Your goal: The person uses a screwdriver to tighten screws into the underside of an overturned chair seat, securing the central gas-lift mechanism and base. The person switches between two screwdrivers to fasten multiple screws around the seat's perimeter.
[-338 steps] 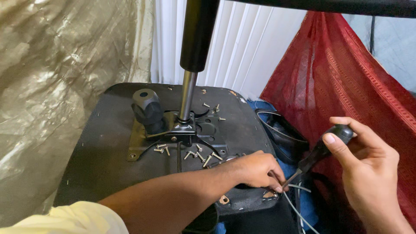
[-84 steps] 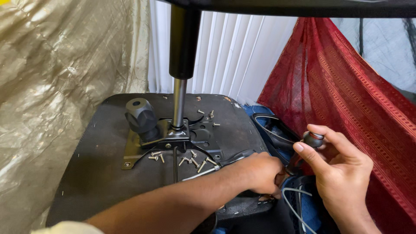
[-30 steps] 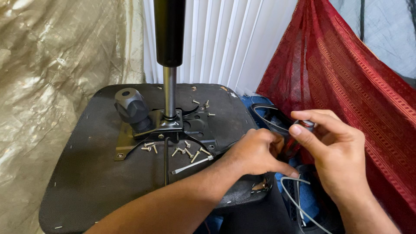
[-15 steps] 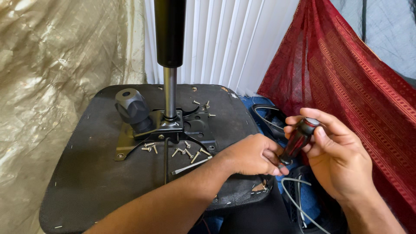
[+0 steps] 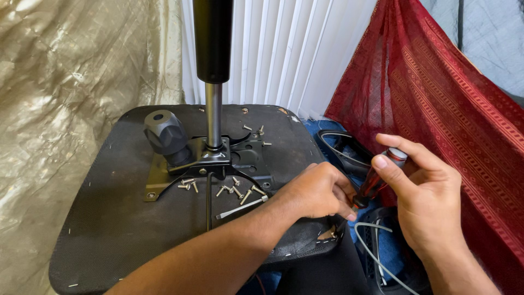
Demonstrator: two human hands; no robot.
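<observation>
— What do I have on my left?

— The upturned chair seat (image 5: 109, 218), its metal plate (image 5: 240, 158) with loose screws (image 5: 234, 191) scattered on it, and the gas-lift column (image 5: 213, 82) rising upright from it. At the seat's right edge my left hand (image 5: 316, 191) is curled, fingertips pinched around the low end of the screwdriver (image 5: 374, 183).

— And the tool itself?

— Rigid and light, I'd judge; its dark red handle looks smooth, so best gripped round the thick middle. It slants up to the right, between both hands, just off the seat's edge.

— My right hand?

— The right hand (image 5: 426, 202) wraps the handle, thumb over its pale cap, wrist low, beside the red cloth (image 5: 453, 109).
</observation>
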